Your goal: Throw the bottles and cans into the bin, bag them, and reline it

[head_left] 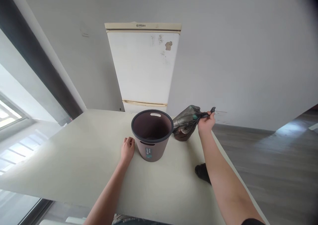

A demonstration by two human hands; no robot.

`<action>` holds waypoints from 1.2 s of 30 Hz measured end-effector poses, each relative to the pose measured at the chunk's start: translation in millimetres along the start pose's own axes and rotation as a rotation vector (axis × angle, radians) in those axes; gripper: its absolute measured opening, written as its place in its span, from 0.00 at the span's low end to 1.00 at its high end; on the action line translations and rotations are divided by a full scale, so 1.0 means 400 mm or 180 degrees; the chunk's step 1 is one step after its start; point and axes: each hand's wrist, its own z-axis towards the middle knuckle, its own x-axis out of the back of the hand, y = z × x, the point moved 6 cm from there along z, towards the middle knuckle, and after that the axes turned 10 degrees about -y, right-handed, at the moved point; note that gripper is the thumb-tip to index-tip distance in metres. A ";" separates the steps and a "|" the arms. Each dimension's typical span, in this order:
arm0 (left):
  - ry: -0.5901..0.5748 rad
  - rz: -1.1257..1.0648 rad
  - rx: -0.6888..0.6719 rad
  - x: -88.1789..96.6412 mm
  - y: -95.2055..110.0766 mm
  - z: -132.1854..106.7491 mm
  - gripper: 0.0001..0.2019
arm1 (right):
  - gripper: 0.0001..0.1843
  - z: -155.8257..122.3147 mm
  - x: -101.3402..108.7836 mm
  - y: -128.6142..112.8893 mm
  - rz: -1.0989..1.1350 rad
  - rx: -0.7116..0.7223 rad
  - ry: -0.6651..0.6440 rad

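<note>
A brown plastic bin with a dark rim stands upright and empty on the white table. My left hand rests on the table just left of the bin, fingers curled with nothing in them. My right hand grips the tied neck of a filled dark rubbish bag, which lies on the table to the right of the bin, touching or nearly touching its rim.
A small black object lies on the table near its right edge, partly behind my right forearm. An old white fridge stands against the wall behind the table. Grey wooden floor lies to the right, a window to the left.
</note>
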 end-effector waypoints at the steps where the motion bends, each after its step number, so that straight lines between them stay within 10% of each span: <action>1: -0.0017 0.0007 0.0000 -0.001 -0.001 0.001 0.11 | 0.26 0.005 0.025 -0.012 -0.0038 0.0041 0.0073; 21: -0.0094 0.0098 0.0009 -0.005 -0.005 0.004 0.11 | 0.15 0.015 0.341 -0.081 -0.1220 -0.0977 0.0694; 36: -0.0123 0.0103 0.0030 -0.005 -0.005 0.004 0.10 | 0.13 -0.040 0.367 -0.159 -0.2241 -0.1225 0.0915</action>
